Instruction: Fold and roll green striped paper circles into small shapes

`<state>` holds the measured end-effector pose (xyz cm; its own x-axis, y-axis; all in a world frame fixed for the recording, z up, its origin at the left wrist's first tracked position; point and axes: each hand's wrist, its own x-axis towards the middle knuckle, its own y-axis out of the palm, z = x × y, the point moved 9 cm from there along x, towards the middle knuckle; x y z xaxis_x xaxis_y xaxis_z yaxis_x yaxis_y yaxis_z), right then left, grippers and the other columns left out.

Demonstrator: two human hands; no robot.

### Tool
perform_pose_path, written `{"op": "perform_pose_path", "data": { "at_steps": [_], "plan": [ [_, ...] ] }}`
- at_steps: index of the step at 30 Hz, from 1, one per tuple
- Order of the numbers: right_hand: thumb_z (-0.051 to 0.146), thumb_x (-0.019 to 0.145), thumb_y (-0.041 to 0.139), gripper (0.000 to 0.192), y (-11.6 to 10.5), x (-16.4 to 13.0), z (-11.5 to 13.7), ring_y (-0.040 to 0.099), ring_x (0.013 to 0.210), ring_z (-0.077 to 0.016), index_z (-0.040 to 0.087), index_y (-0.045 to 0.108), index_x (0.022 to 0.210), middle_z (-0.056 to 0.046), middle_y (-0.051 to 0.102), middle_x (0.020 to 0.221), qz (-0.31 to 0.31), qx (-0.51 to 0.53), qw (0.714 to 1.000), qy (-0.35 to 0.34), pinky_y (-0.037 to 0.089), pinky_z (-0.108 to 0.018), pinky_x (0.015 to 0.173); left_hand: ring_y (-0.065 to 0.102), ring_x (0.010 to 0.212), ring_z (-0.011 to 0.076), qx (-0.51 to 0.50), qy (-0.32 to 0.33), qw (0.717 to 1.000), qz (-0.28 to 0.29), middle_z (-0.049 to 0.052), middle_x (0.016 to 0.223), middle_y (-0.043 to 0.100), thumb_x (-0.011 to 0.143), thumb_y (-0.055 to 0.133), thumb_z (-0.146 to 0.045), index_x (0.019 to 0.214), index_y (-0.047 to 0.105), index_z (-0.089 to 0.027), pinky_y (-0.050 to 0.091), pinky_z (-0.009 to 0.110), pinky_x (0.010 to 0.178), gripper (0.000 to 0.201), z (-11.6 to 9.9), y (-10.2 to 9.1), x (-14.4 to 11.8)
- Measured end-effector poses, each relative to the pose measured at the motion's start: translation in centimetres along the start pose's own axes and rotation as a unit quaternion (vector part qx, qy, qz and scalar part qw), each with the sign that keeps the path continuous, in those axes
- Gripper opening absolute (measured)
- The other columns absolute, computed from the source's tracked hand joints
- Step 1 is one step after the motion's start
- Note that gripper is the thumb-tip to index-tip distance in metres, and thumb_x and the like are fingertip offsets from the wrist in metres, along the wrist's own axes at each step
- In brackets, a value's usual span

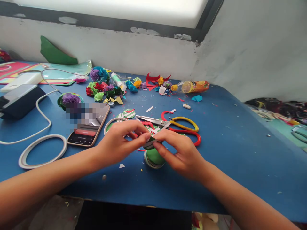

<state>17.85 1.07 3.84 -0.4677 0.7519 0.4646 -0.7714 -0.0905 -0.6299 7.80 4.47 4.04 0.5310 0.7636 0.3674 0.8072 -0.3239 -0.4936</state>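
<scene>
Fingertips of our left hand (120, 139) and right hand (182, 153) pinch together on the paper strip (151, 142) above the green ball (153, 157); we judge a slackened pinch could let it spring open.

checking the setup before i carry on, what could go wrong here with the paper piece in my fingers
1. The scissors lie with blades apart just behind the right hand; a knuckle may catch them.
2. The green paper roll under both hands could get squashed.
3. The left hand sits near the phone and might nudge it.
</scene>
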Motion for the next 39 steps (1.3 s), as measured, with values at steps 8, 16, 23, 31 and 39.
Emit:
{"op": "perform_pose_path", "data": {
  "at_steps": [8, 16, 23, 31, 39],
  "plan": [
    [0.017, 0.084, 0.050, 0.010, -0.9, 0.2, -1.0, 0.059, 0.073, -0.0115, 0.016, 0.059, 0.087, -0.003, 0.065, 0.081, -0.032, 0.018, 0.998, 0.056, 0.047, -0.023, 0.068, 0.055, 0.058, 0.0050, -0.096, -0.084, 0.992, 0.000, 0.000, 0.067, 0.059, 0.081, 0.057, -0.028, 0.078, 0.062, -0.013, 0.047, 0.012, 0.050, 0.016, 1.3, 0.2, 0.2],
    [0.014, 0.081, 0.053, 0.014, -1.2, -0.1, -0.6, 0.059, 0.069, -0.0089, 0.016, 0.059, 0.094, -0.001, 0.065, 0.081, -0.056, 0.018, 0.998, 0.038, 0.048, -0.020, 0.066, 0.058, 0.065, 0.0054, -0.081, -0.066, 0.995, 0.000, -0.001, 0.075, 0.061, 0.079, 0.060, -0.028, 0.085, 0.064, -0.017, 0.050, 0.012, 0.055, 0.012, 1.0, 0.2, -0.1],
    [0.009, 0.081, 0.051, 0.025, -0.4, -0.2, -0.2, 0.060, 0.077, -0.0069, 0.020, 0.056, 0.103, 0.001, 0.066, 0.089, -0.025, 0.019, 0.999, 0.005, 0.048, -0.016, 0.069, 0.057, 0.060, 0.0046, -0.074, -0.068, 0.995, -0.016, -0.002, 0.071, 0.062, 0.077, 0.063, -0.029, 0.088, 0.064, -0.018, 0.048, 0.011, 0.051, 0.016, 1.0, -0.1, -0.1],
    [0.018, 0.084, 0.050, 0.021, 0.5, -0.3, -0.2, 0.062, 0.075, -0.0102, 0.018, 0.060, 0.102, -0.002, 0.068, 0.087, 0.003, -0.002, 1.000, 0.024, 0.048, -0.020, 0.069, 0.052, 0.058, 0.0048, 0.055, 0.056, 0.997, -0.016, -0.002, 0.063, 0.056, 0.077, 0.062, -0.019, 0.071, 0.060, -0.013, 0.044, 0.015, 0.054, 0.008, -1.0, 0.0, -0.3],
    [0.016, 0.084, 0.048, 0.014, -0.3, -0.4, -0.5, 0.057, 0.066, -0.0069, 0.016, 0.062, 0.081, 0.001, 0.064, 0.074, -0.020, 0.081, 0.993, 0.080, 0.045, -0.016, 0.062, 0.055, 0.068, 0.0067, 0.028, 0.077, 0.997, 0.015, 0.001, 0.075, 0.059, 0.081, 0.057, -0.017, 0.077, 0.061, -0.015, 0.048, 0.017, 0.059, 0.005, -1.7, 0.3, -0.2]
  ]
}}
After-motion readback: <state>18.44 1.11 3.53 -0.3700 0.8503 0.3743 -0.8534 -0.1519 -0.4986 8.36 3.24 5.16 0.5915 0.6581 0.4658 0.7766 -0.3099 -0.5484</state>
